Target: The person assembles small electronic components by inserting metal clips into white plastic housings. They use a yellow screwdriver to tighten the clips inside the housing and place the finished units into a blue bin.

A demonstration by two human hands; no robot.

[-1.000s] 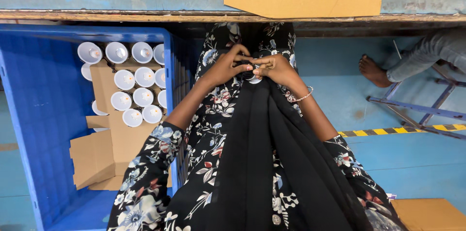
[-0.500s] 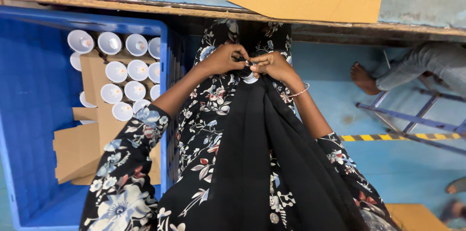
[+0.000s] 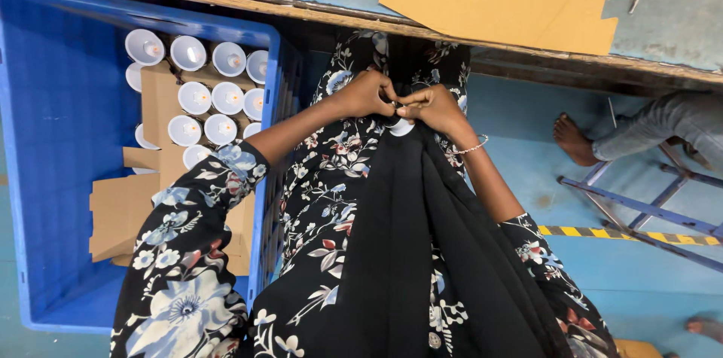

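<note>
Over the lap, left hand point(image 3: 367, 93) and right hand point(image 3: 429, 106) both pinch closed on a small white round object point(image 3: 401, 127); blue plastic crate point(image 3: 45, 140) alongside.

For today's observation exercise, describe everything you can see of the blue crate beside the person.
The blue crate is a deep, rectangular bin of what looks like plastic, with a thick rim. It sits left of the person, below the table edge. Inside stand rows of white cups among brown cardboard dividers. The person's floral sleeve overlaps its right wall.
</note>
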